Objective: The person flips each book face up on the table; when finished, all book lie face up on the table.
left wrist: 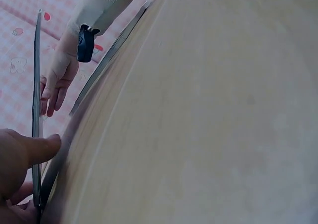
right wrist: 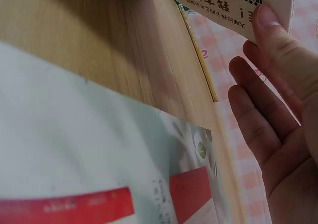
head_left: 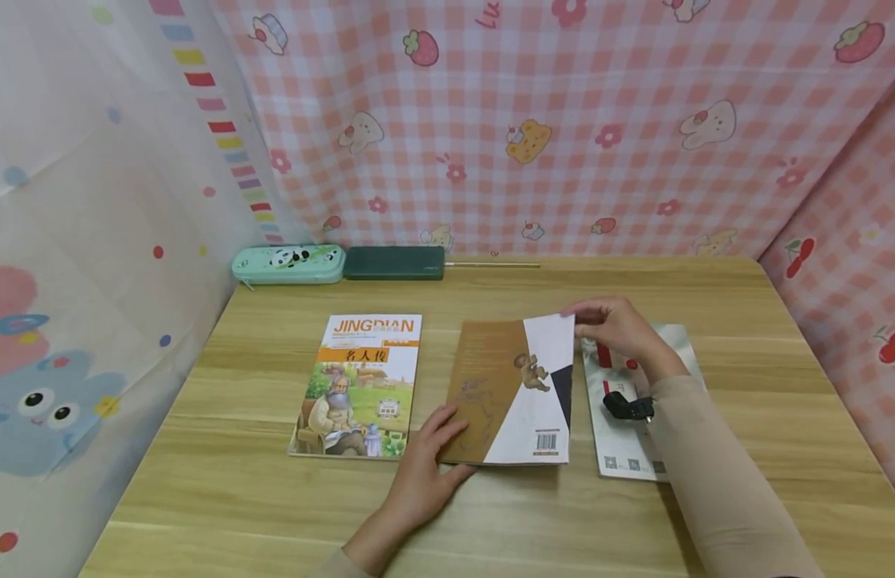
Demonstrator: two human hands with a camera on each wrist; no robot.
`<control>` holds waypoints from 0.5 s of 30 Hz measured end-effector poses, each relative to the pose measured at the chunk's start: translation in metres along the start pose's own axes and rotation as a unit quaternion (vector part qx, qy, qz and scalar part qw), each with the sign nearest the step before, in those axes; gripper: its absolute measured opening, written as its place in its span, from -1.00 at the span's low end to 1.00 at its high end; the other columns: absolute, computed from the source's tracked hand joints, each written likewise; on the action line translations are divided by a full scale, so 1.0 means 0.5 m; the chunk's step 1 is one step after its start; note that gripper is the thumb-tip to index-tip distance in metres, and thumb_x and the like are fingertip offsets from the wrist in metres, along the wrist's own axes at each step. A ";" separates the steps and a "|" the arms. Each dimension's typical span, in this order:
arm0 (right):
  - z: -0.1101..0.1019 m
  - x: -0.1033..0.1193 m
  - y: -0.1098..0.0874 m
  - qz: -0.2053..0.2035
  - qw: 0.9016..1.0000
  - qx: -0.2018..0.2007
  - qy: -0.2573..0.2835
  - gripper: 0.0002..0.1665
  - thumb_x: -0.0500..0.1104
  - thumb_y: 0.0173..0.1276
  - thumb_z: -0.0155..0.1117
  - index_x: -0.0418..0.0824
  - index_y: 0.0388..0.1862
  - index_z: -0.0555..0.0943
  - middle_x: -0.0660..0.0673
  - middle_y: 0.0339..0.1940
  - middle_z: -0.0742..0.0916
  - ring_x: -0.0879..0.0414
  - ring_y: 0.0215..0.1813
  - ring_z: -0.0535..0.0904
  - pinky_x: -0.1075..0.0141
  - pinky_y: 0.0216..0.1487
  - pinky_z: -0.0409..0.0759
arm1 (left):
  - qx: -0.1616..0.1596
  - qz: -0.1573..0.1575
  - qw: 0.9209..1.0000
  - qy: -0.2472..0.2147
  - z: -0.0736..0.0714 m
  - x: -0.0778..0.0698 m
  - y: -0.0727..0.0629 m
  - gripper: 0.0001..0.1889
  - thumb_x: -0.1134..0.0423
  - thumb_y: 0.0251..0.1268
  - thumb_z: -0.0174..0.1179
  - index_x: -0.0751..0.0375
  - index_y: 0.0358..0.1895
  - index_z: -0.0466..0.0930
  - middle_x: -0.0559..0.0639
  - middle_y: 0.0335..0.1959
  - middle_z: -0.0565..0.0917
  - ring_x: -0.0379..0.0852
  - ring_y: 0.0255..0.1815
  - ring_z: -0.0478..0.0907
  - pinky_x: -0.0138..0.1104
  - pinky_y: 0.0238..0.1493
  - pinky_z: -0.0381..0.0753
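Observation:
A book [head_left: 501, 401] with a brown and white back cover lies in the middle of the table, its right side raised. My right hand [head_left: 609, 325] pinches its upper right corner between thumb [right wrist: 271, 28] and index finger, while the other fingers stay loose. Low on the book's left side, my left hand [head_left: 429, 474] grips the edge, with fingers over the cover and the thumb at the bottom edge. From the left wrist view the book [left wrist: 36, 85] appears edge-on, rising between thumb and fingers. Printed text shows on its other side in the right wrist view.
To the left lies a book [head_left: 356, 393] with a seated bearded figure. Under my right forearm is a pale booklet [head_left: 613, 433] with red marks. At the back are a mint panda pencil case [head_left: 288, 265], a dark green case [head_left: 394, 263] and a thin rod [head_left: 494, 265].

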State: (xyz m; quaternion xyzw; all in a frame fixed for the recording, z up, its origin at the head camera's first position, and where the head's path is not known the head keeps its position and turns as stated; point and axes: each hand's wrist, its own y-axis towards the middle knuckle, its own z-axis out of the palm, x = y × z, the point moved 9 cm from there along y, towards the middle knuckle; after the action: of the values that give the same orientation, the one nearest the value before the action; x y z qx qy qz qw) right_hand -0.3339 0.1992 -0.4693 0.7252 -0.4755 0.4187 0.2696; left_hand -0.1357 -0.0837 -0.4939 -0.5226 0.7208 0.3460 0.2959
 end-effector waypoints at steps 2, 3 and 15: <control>0.001 0.004 0.002 -0.008 1.000 -0.002 0.006 -0.64 -0.40 0.36 0.35 -0.30 0.13 0.69 -0.30 0.10 0.74 -0.06 0.13 0.68 0.39 0.00 0.69 | -0.005 0.007 1.000 -0.006 -0.002 -0.002 -0.001 -0.43 0.36 0.07 0.52 0.32 0.22 0.62 0.12 0.44 0.45 0.20 0.51 0.26 0.10 0.48 0.27; 0.002 0.007 0.003 -0.012 1.000 -0.002 0.010 -0.64 -0.40 0.37 0.34 -0.31 0.14 0.68 -0.31 0.10 0.74 -0.02 0.12 0.69 0.39 0.01 0.69 | -0.007 0.012 1.000 -0.009 -0.003 -0.004 -0.002 -0.44 0.37 0.10 0.49 0.34 0.23 0.61 0.13 0.44 0.44 0.20 0.51 0.26 0.09 0.48 0.26; -0.001 0.069 0.013 -0.075 0.993 -0.040 0.086 -0.62 -0.47 0.36 0.30 -0.43 0.16 0.61 -0.41 0.09 0.71 0.33 0.00 0.69 0.40 -0.02 0.71 | -0.034 0.050 0.998 -0.019 -0.044 -0.032 0.005 -0.49 0.53 0.39 0.16 0.31 0.40 0.46 0.12 0.47 0.41 0.12 0.51 0.27 -0.09 0.51 0.21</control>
State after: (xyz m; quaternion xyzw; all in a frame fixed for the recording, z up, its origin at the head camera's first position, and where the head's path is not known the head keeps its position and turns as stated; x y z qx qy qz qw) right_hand -0.3331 0.1810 -0.4395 0.7084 -0.4113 0.4389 0.3693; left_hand -0.1351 -0.0920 -0.4679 -0.4887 0.7282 0.3950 0.2735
